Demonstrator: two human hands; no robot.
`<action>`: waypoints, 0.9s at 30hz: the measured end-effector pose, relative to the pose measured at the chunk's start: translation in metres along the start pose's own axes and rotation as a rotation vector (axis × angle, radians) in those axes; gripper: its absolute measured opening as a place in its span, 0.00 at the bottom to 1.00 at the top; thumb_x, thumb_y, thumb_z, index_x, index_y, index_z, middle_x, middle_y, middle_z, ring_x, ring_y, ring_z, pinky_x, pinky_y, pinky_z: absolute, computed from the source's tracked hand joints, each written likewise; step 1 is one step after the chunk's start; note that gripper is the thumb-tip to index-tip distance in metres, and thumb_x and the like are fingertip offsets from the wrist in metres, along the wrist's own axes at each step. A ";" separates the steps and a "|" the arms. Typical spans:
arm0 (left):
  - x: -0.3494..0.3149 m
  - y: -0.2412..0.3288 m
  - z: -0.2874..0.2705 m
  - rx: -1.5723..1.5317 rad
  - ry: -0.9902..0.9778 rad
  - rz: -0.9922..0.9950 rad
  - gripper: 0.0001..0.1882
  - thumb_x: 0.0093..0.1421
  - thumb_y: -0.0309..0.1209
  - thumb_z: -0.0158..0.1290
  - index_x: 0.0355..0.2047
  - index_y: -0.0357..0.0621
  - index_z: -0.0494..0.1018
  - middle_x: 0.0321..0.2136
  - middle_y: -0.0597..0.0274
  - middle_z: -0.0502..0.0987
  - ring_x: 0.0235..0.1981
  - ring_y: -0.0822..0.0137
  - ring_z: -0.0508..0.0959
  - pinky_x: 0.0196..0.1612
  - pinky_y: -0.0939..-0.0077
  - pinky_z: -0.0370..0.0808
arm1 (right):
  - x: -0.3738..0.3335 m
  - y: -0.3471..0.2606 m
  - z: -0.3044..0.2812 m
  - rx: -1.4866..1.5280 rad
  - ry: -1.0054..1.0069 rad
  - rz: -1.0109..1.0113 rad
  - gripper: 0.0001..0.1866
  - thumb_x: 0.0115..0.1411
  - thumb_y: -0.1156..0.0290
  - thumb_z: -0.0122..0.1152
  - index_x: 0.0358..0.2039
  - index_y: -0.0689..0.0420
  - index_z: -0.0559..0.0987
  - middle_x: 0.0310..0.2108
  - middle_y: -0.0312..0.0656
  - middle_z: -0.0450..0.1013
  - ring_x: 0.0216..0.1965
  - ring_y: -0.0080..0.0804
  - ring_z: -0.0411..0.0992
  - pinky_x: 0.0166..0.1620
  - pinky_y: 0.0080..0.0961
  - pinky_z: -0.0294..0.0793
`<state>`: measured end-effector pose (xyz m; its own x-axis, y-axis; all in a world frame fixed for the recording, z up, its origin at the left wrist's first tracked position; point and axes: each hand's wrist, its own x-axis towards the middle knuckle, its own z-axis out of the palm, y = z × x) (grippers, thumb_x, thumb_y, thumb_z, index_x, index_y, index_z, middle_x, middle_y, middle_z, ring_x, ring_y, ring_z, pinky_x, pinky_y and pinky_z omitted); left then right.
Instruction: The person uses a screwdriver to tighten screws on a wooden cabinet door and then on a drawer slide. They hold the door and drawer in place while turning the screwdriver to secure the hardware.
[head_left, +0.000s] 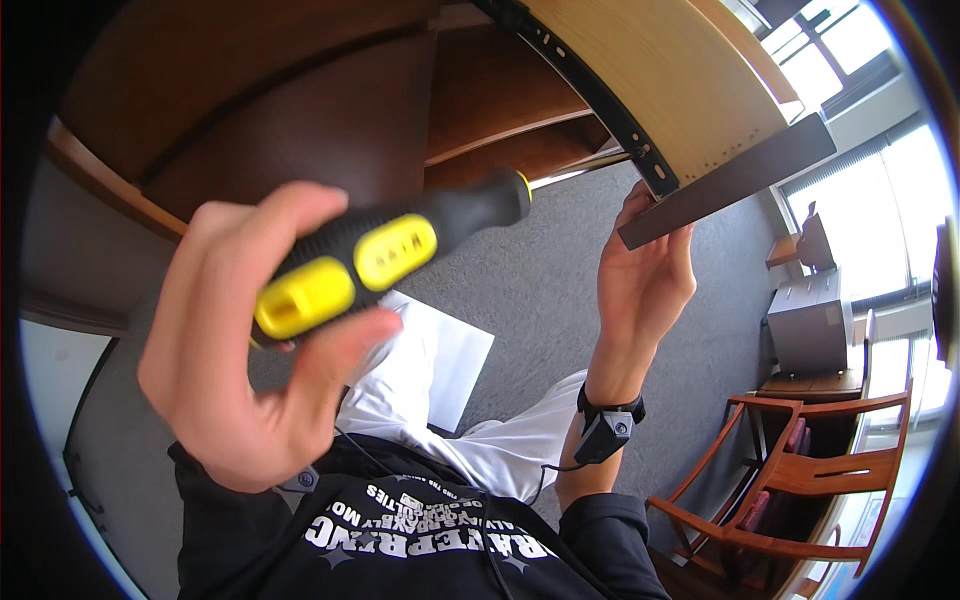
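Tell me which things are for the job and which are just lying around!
For the job, it seems:
screwdriver, in the left hand
drawer, held by the right hand
black slide, on the drawer's side

Just around, it seems:
wooden chair
grey cabinet
white paper

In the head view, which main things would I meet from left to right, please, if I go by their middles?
Left hand → yellow-and-black tool in its grip → white paper sheet → right hand at the drawer front → wooden chair.
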<state>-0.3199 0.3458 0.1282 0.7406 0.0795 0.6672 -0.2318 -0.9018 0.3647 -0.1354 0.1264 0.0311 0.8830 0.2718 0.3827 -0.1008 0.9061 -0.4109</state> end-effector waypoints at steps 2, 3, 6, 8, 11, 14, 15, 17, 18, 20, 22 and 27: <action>0.004 0.001 -0.002 0.016 -0.046 -0.174 0.17 0.60 0.35 0.56 0.45 0.38 0.72 0.33 0.57 0.73 0.27 0.73 0.70 0.29 0.84 0.65 | 0.000 0.000 0.000 -0.003 -0.017 0.000 0.16 0.72 0.66 0.41 0.49 0.61 0.72 0.51 0.45 0.72 0.56 0.33 0.68 0.64 0.31 0.65; 0.006 0.002 -0.005 -0.089 -0.114 -0.342 0.16 0.63 0.38 0.53 0.44 0.39 0.73 0.31 0.59 0.73 0.23 0.76 0.68 0.25 0.86 0.62 | 0.000 0.001 0.000 -0.005 -0.026 -0.002 0.16 0.72 0.66 0.40 0.49 0.61 0.72 0.51 0.45 0.72 0.56 0.33 0.68 0.64 0.31 0.65; 0.010 0.003 -0.010 -0.417 -0.248 -0.702 0.16 0.65 0.41 0.50 0.43 0.41 0.72 0.27 0.64 0.69 0.20 0.80 0.65 0.22 0.90 0.58 | 0.000 0.001 0.001 -0.009 -0.045 -0.007 0.16 0.72 0.65 0.40 0.49 0.61 0.72 0.51 0.45 0.72 0.57 0.34 0.68 0.64 0.31 0.65; 0.010 0.001 -0.008 -0.473 -0.232 -0.706 0.17 0.63 0.40 0.53 0.44 0.43 0.69 0.30 0.63 0.68 0.23 0.79 0.65 0.25 0.90 0.60 | -0.001 0.000 0.002 -0.001 -0.040 -0.019 0.15 0.72 0.65 0.40 0.49 0.60 0.72 0.51 0.45 0.72 0.57 0.34 0.68 0.64 0.31 0.65; 0.006 -0.006 0.003 -0.276 -0.073 -0.171 0.22 0.57 0.35 0.57 0.48 0.42 0.63 0.38 0.59 0.66 0.32 0.74 0.67 0.34 0.85 0.66 | -0.001 0.000 0.003 -0.012 -0.010 -0.018 0.15 0.72 0.65 0.40 0.49 0.60 0.72 0.51 0.46 0.72 0.56 0.35 0.68 0.64 0.32 0.66; 0.001 -0.015 0.010 -0.292 -0.020 0.053 0.28 0.51 0.25 0.61 0.49 0.41 0.59 0.43 0.53 0.64 0.41 0.66 0.68 0.44 0.77 0.71 | -0.001 -0.002 0.003 -0.026 -0.035 -0.003 0.15 0.71 0.65 0.41 0.49 0.60 0.72 0.51 0.46 0.72 0.56 0.36 0.68 0.63 0.32 0.66; -0.001 -0.016 0.011 -0.280 -0.034 0.097 0.28 0.50 0.22 0.61 0.49 0.40 0.59 0.43 0.52 0.65 0.42 0.65 0.68 0.45 0.76 0.71 | -0.002 -0.003 0.003 -0.043 -0.027 0.004 0.15 0.71 0.65 0.41 0.49 0.60 0.72 0.51 0.46 0.72 0.56 0.36 0.68 0.63 0.32 0.67; -0.003 -0.017 0.008 -0.140 0.072 0.144 0.27 0.50 0.23 0.63 0.49 0.37 0.65 0.43 0.50 0.70 0.42 0.62 0.72 0.47 0.74 0.72 | -0.002 -0.004 0.002 -0.076 -0.011 0.012 0.16 0.71 0.65 0.41 0.49 0.60 0.72 0.51 0.47 0.73 0.56 0.37 0.69 0.62 0.32 0.68; -0.004 -0.016 0.006 -0.099 0.088 0.067 0.26 0.50 0.23 0.64 0.49 0.36 0.68 0.43 0.49 0.72 0.42 0.61 0.74 0.47 0.73 0.72 | -0.001 -0.004 0.001 -0.069 -0.022 0.011 0.16 0.71 0.64 0.41 0.49 0.60 0.72 0.50 0.46 0.73 0.56 0.37 0.69 0.61 0.32 0.68; -0.001 -0.017 0.006 -0.036 0.127 0.050 0.23 0.54 0.27 0.63 0.49 0.35 0.71 0.42 0.52 0.75 0.36 0.67 0.75 0.42 0.77 0.73 | 0.000 -0.002 0.000 -0.051 -0.038 0.009 0.16 0.72 0.64 0.41 0.49 0.60 0.72 0.50 0.46 0.73 0.55 0.37 0.69 0.60 0.33 0.69; 0.002 -0.018 0.008 -0.002 0.122 -0.144 0.17 0.59 0.33 0.59 0.44 0.36 0.73 0.33 0.58 0.74 0.28 0.73 0.71 0.32 0.81 0.67 | 0.000 -0.001 -0.001 -0.037 -0.031 -0.004 0.16 0.72 0.64 0.40 0.49 0.60 0.72 0.49 0.46 0.73 0.55 0.38 0.69 0.59 0.34 0.70; 0.011 -0.024 0.017 -0.287 0.022 -0.602 0.18 0.63 0.42 0.55 0.32 0.36 0.72 0.18 0.65 0.68 0.18 0.78 0.66 0.21 0.84 0.58 | 0.000 0.001 -0.004 0.064 -0.106 0.012 0.15 0.70 0.70 0.45 0.53 0.63 0.70 0.50 0.50 0.70 0.57 0.42 0.65 0.63 0.37 0.65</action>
<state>-0.2960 0.3610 0.1159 0.7808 0.5451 0.3054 0.0571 -0.5489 0.8339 -0.1330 0.1256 0.0274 0.8286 0.3121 0.4648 -0.1427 0.9205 -0.3637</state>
